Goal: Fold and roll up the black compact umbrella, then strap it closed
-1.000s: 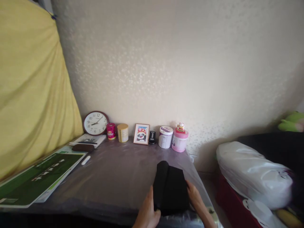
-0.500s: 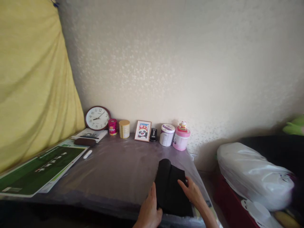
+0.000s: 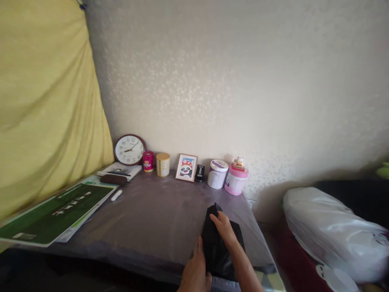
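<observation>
A black, soft-looking folded piece, fabric or a bag, lies on the near right part of the table; I cannot tell its exact kind. My left hand holds its left near edge, fingers along the side and thumb at the front. Across the top of it reaches my right hand, its fingers closed on the raised upper fold. The right forearm hides part of the black piece's right side.
Along the wall stand a clock, a pink tin, a yellow tin, a framed panda picture, a white tub and a pink-lidded tub. A green board lies left. White plastic bag sits right.
My right hand has moved from the black piece's right side up to its top fold and gripped it. The fold now stands up in a point. The view has shifted slightly.
</observation>
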The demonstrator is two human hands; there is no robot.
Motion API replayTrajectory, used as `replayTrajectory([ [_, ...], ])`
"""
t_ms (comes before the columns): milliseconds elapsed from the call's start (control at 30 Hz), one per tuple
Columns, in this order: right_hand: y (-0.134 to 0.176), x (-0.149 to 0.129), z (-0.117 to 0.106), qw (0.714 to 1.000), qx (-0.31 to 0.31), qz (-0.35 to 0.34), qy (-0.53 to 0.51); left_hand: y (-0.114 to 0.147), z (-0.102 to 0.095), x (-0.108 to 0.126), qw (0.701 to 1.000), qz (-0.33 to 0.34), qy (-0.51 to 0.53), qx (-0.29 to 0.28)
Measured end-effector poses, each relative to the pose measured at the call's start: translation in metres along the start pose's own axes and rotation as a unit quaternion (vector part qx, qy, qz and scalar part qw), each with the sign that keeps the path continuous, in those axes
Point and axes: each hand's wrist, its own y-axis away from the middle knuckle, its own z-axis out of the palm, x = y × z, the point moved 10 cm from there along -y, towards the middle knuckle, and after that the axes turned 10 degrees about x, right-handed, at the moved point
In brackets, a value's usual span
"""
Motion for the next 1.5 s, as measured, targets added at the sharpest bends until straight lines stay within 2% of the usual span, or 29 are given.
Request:
replayTrajectory([
  [133, -0.003, 0.012, 0.016, 0.996, -0.002, -0.009, 0.085, 0.001, -0.006, 0.004, 1.000, -0.001, 0.003, -0.007],
  [267, -0.001, 0.021, 0.023, 0.988, -0.020, -0.003, 0.151, 0.003, -0.004, -0.006, 1.000, 0.015, 0.002, -0.011],
  [333, 0.002, 0.022, 0.027, 0.988, -0.044, 0.010, 0.146, 0.005, 0.000, -0.015, 0.999, 0.026, 0.003, -0.021],
  [400, 0.007, 0.022, 0.036, 0.989, -0.095, 0.033, 0.109, 0.007, -0.004, -0.018, 0.999, 0.037, 0.005, 0.002],
  [500, 0.017, 0.012, 0.045, 0.985, -0.158, 0.031, 0.059, 0.008, -0.011, -0.002, 0.994, 0.104, -0.017, 0.019],
  [600, 0.023, -0.005, 0.044, 0.982, -0.157, -0.032, 0.096, 0.006, -0.001, 0.016, 0.986, 0.162, -0.035, -0.020],
  [733, 0.038, -0.026, 0.043, 0.959, -0.154, -0.143, 0.190, -0.008, 0.027, -0.002, 0.992, 0.104, -0.052, -0.040],
  [867, 0.049, -0.044, 0.041, 0.921, -0.133, -0.272, 0.243, -0.019, 0.047, -0.019, 0.996, 0.082, -0.033, 0.010],
  [967, 0.041, -0.040, 0.041, 0.909, -0.124, -0.312, 0.248, -0.021, 0.054, -0.025, 0.995, 0.078, -0.058, 0.035],
  [1167, -0.006, -0.018, 0.050, 0.901, -0.116, -0.297, 0.294, -0.021, 0.052, -0.025, 0.985, 0.071, -0.139, 0.072],
  [1333, -0.045, 0.004, 0.053, 0.907, -0.113, -0.216, 0.343, -0.022, 0.051, -0.025, 0.988, 0.042, -0.141, 0.045],
  [1433, -0.063, 0.015, 0.039, 0.921, -0.078, -0.173, 0.341, -0.021, 0.045, -0.024, 0.992, 0.025, -0.126, 0.020],
  [1500, -0.070, 0.024, 0.018, 0.931, -0.043, -0.140, 0.333, -0.018, 0.039, -0.021, 0.993, 0.024, -0.115, 0.009],
])
